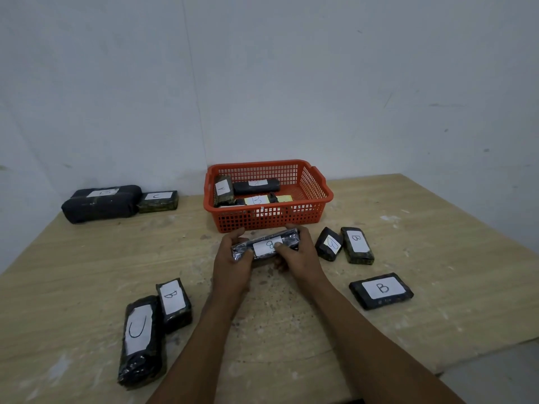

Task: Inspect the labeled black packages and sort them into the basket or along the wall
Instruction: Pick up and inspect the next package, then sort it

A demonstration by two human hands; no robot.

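Note:
A long black package [264, 245] with a white label reading B is held in both hands just in front of the orange basket [316, 196]. My left hand [232, 265] grips its left end and my right hand [297, 258] grips its right end, thumb across the label. The basket holds several labeled black packages [256, 186]. Loose packages lie on the table: one marked C [141, 341] and one marked B [174, 304] at the near left, three marked B on the right [329, 244] [357, 245] [381, 290].
Two packages rest against the wall at the far left: a large dark bundle [100, 203] and a smaller one marked C [158, 201]. The wooden table [291, 330] ends at its right edge near the lower right of the view.

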